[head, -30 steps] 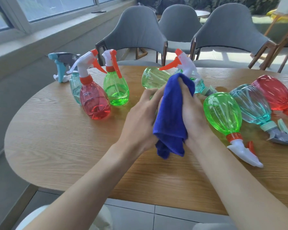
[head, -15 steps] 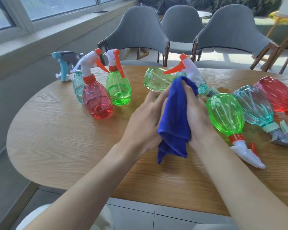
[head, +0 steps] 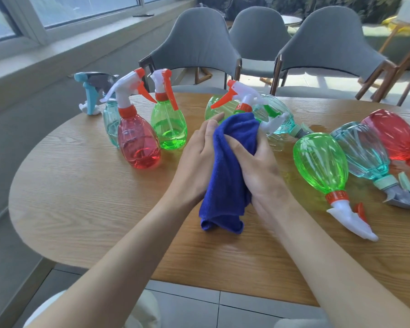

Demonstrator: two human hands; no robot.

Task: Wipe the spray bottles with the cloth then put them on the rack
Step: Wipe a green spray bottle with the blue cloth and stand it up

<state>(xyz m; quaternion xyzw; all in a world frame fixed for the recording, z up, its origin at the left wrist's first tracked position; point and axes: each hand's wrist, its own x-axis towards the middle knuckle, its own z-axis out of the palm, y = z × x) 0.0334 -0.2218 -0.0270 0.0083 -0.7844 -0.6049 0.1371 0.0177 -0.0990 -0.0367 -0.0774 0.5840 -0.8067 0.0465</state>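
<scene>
Risks, as judged: the spray bottle (head: pixel 243 98) sat bundled in the blue cloth (head: pixel 225 176), only its white head and orange trigger showing above the hands. A slick plastic body could slide down out of the wrap and knock onto the desk (head: pixel 81 197), and a squeeze on the exposed trigger could spit liquid. Crowding was the other worry. A teal bottle (head: pixel 279 114) lay just beyond the right hand and a green bottle (head: pixel 320 162) just to its right, both round and on their sides, liable to roll if a forearm or the cloth's loose tail caught them. Left of the left hand a red bottle (head: pixel 139 143) and a second green bottle (head: pixel 168 129) stood upright, tippable by a wide swing. No rack in view, so the carry would go somewhere unseen. Hands: right hand (head: pixel 258 169) closed round the cloth, thumb across its front, fingers curled behind, gripping the bottle through it. Left hand (head: pixel 197 157) pressed against the cloth's left side, fingers nearly straight and pointing away; thumb hidden, so any pinch there could not be told. Bottle's body was hidden by the cloth.
</scene>
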